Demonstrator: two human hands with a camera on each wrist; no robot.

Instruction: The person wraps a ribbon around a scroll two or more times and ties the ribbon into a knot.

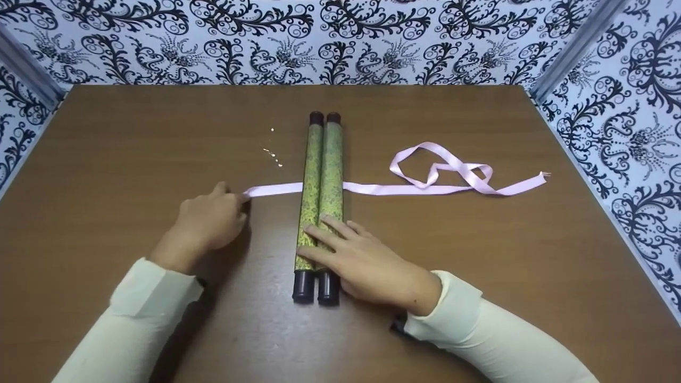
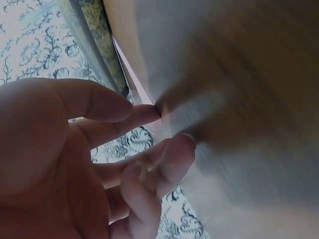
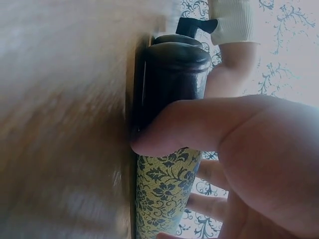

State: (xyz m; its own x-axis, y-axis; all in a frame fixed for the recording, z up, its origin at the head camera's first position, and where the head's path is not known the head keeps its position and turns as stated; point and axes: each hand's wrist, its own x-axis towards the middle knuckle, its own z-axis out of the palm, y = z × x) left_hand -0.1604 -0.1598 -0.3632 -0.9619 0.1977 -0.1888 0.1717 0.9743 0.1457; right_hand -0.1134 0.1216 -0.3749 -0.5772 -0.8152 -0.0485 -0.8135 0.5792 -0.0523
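Two rolled scrolls (image 1: pixel 331 165) in yellow-green patterned cloth, with dark end knobs, lie side by side in the head view. A pale pink ribbon (image 1: pixel 380 189) passes under them crosswise. My right hand (image 1: pixel 367 260) rests over their near part with fingers spread. In the right wrist view its thumb touches the side of a scroll (image 3: pixel 167 194) by the dark knob (image 3: pixel 174 74). My left hand (image 1: pixel 210 218) is at the ribbon's left end. In the left wrist view, the index fingertip of the left hand (image 2: pixel 99 149) touches the ribbon (image 2: pixel 137 79), with the thumb apart from it.
Right of the scrolls, the ribbon's long tail lies loosely looped on the brown wooden table (image 1: pixel 133 133). Small whitish flecks (image 1: pixel 273 155) are on the tabletop left of the scrolls. Black-and-white patterned walls (image 1: pixel 255 53) stand at the table's back and sides.
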